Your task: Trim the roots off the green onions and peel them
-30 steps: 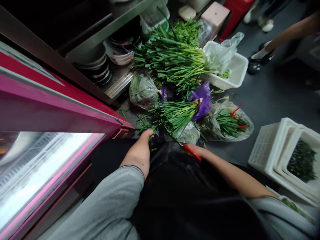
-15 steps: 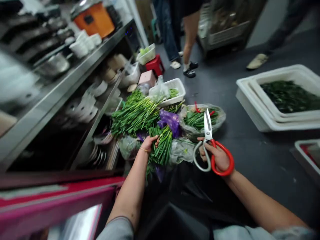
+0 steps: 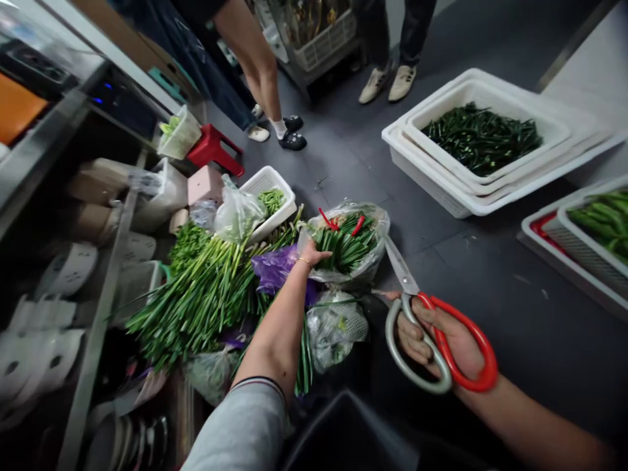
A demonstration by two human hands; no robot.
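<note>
My left hand point(image 3: 313, 254) is at the near left rim of a clear plastic bag point(image 3: 377, 226). Its thumb points out to the right, apart from the other fingers, which the bag partly covers. Cut green stalks point(image 3: 350, 247) with red ties lie inside this bag. Through the handles of a large pair of scissors point(image 3: 409, 286), one red and one grey, my right hand point(image 3: 451, 337) is closed; the blades look shut and point up-left. A purple bag point(image 3: 277, 269) sits beside my left wrist, next to a big pile of long green stalks point(image 3: 206, 294).
White baskets point(image 3: 422, 173) with dark green strips stand at right, near another basket of green peppers point(image 3: 608, 219). A white basket of cut greens point(image 3: 292, 199), a pink box point(image 3: 205, 185) and a red stool point(image 3: 216, 150) are beyond the pile. Metal shelving point(image 3: 98, 327) runs along the left. Several people's legs show behind.
My left hand has left the bunch of stalks and moved forward and right to the clear bag. The view has turned right and closer. The scissors stay in my right hand.
</note>
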